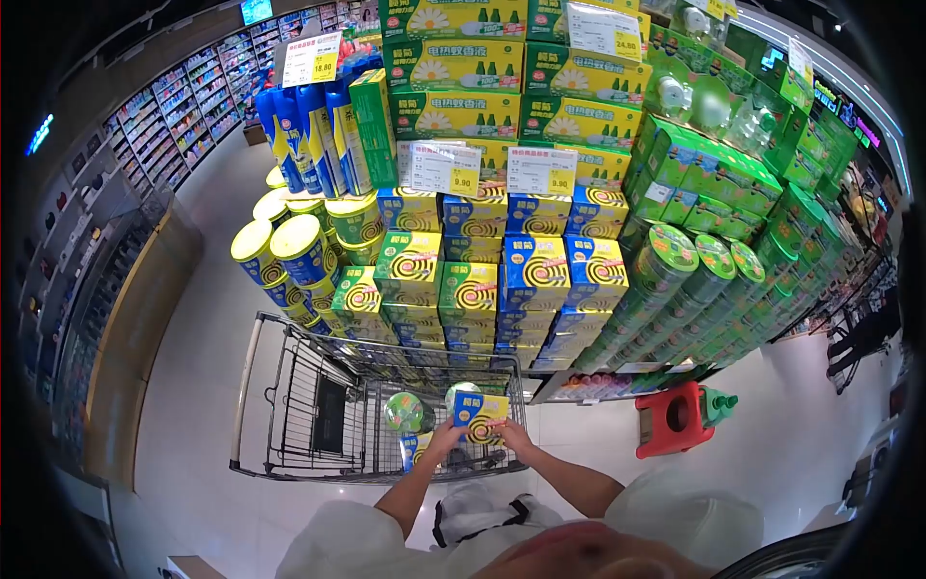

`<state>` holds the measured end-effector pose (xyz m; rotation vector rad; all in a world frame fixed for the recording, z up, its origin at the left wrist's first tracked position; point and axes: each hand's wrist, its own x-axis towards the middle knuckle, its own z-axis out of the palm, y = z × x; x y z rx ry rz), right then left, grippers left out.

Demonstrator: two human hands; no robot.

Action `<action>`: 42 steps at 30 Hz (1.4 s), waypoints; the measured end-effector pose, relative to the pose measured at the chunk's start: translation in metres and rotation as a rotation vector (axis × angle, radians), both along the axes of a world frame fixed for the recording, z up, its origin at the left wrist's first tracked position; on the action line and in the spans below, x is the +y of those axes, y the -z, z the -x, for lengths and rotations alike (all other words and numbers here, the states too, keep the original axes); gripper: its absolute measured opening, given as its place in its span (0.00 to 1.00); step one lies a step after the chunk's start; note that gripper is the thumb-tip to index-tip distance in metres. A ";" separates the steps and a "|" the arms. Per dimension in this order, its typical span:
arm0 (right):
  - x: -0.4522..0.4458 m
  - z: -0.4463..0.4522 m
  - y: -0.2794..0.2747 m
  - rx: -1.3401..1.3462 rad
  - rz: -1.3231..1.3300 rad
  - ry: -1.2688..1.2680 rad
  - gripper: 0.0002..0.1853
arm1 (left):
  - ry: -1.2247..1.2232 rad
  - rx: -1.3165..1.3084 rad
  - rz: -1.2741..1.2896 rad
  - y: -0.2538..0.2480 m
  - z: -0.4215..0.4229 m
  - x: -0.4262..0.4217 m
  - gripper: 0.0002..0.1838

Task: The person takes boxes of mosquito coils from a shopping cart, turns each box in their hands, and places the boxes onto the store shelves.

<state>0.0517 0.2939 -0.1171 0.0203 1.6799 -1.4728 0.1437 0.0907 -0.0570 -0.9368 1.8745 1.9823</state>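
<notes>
Both of my hands hold one blue and yellow box [480, 417] with a black spiral on it, above the near right part of a wire shopping cart [318, 415]. My left hand [448, 439] grips the box's left side, and my right hand [514, 436] grips its right side. Inside the cart lie a green round container [405, 412], another round container [464, 390] partly behind the held box, and a similar blue and yellow box [416, 450] by my left wrist.
A tall display of stacked spiral-print boxes [536, 275], yellow-lidded tubs [304, 241] and green canisters [672, 253] rises beyond the cart. A red plastic stool [672, 421] stands on the floor at right. Shelves [178, 96] line the far left.
</notes>
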 end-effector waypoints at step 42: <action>0.153 -0.045 -0.386 0.973 0.924 0.636 0.28 | -0.099 1.384 0.856 -0.327 -0.016 0.191 0.41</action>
